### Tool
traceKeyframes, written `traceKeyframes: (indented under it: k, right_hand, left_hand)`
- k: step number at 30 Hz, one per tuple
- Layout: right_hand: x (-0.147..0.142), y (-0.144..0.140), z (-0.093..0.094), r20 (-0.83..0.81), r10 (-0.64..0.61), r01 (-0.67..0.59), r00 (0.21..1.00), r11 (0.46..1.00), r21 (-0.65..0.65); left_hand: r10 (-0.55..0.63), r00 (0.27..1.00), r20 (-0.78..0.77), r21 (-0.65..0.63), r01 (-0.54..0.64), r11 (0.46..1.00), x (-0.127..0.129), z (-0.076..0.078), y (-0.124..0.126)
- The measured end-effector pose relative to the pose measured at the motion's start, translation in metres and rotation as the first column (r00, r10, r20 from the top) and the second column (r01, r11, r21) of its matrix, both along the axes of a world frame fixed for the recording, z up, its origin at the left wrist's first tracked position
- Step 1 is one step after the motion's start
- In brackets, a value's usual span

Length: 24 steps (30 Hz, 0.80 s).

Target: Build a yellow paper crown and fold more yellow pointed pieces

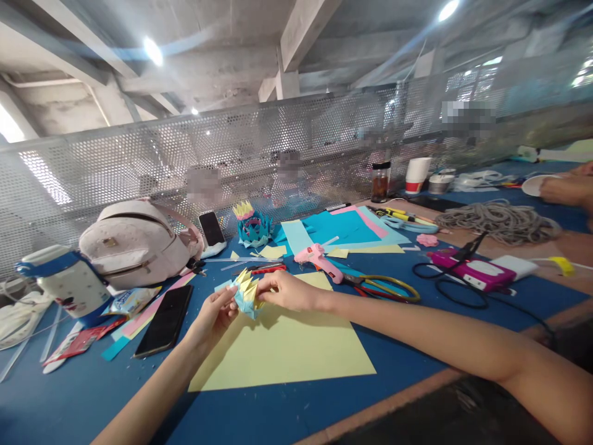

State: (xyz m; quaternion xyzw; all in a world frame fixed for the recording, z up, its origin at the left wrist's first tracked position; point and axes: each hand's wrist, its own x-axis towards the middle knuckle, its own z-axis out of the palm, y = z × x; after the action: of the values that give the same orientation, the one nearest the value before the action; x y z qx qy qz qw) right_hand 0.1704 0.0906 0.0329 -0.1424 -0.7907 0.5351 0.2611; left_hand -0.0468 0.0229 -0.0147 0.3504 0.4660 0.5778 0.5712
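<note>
Both my hands hold a small folded paper flower, blue at the base with yellow pointed petals. My left hand grips its left side from below. My right hand pinches its right side with fingertips. They hover just above a large pale yellow paper sheet lying on the blue table. A finished blue, pink and yellow paper flower stands farther back.
A black phone lies left of my hands. A pink glue gun and scissors lie behind the sheet. A white backpack, a mug, coloured paper sheets, a pink device and coiled rope surround them.
</note>
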Motion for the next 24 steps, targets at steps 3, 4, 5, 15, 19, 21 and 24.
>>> traceKeyframes:
  k: [3, 4, 5, 15, 19, 21, 24]
  right_hand:
    - [-0.002, -0.004, -0.002, -0.023, -0.013, 0.011, 1.000, 0.996, -0.085]
    - [-0.002, -0.006, -0.003, -0.034, -0.024, 0.020, 0.999, 0.992, -0.126]
    - [-0.003, -0.007, -0.006, -0.045, -0.041, 0.032, 0.998, 0.985, -0.172]
    - [-0.007, -0.002, -0.022, -0.043, -0.225, 0.169, 0.973, 0.831, -0.529]
    - [-0.006, -0.004, -0.018, -0.045, -0.238, 0.173, 0.970, 0.813, -0.556]
    - [-0.005, -0.004, -0.017, -0.048, -0.244, 0.178, 0.969, 0.816, -0.549]
    - [-0.004, -0.003, -0.016, -0.057, -0.250, 0.184, 0.967, 0.832, -0.524]
  left_hand:
    - [0.012, 1.000, -0.019, 0.048, -0.012, 0.999, 0.003, 0.001, 0.000]
    - [0.019, 1.000, -0.024, 0.075, -0.017, 0.997, 0.005, 0.003, 0.000]
    - [0.025, 0.999, -0.029, 0.104, -0.022, 0.994, 0.007, 0.004, -0.001]
    - [0.100, 0.939, -0.329, 0.328, 0.014, 0.945, 0.028, 0.019, -0.014]
    - [0.131, 0.877, -0.462, 0.347, 0.043, 0.937, 0.028, 0.011, -0.011]
    - [0.136, 0.841, -0.524, 0.346, 0.064, 0.936, 0.026, 0.008, -0.010]
    - [0.143, 0.772, -0.619, 0.338, 0.097, 0.936, 0.022, 0.006, -0.011]
